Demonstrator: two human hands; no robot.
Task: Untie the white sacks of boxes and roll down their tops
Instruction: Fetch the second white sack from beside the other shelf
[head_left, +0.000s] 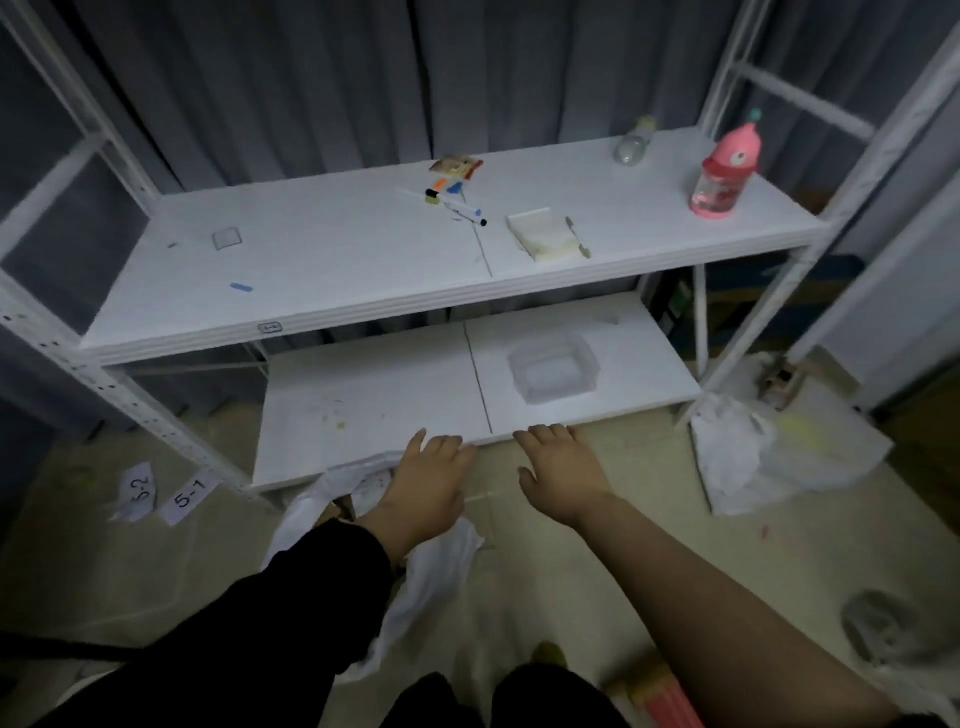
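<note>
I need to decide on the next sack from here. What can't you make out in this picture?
- Sack under the left hand: arm covers its top, so tied or not is unclear.
- Sack at right: knot and contents too blurred.
- Shelf label: too small to read.
- Grey thing on floor: blurred.

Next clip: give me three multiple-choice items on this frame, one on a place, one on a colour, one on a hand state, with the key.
1. Where is the clear plastic tub?
A. top shelf
B. lower shelf
C. floor

2. What colour is the lidded drinking bottle?
A. pink
B. green
C. black

3. How is the right hand?
A. gripping a sack
B. open, holding nothing
C. holding a marker

Key: B, it sits on the lower shelf; A, body and lid are pink; B, fingers extended at the shelf edge.
</note>
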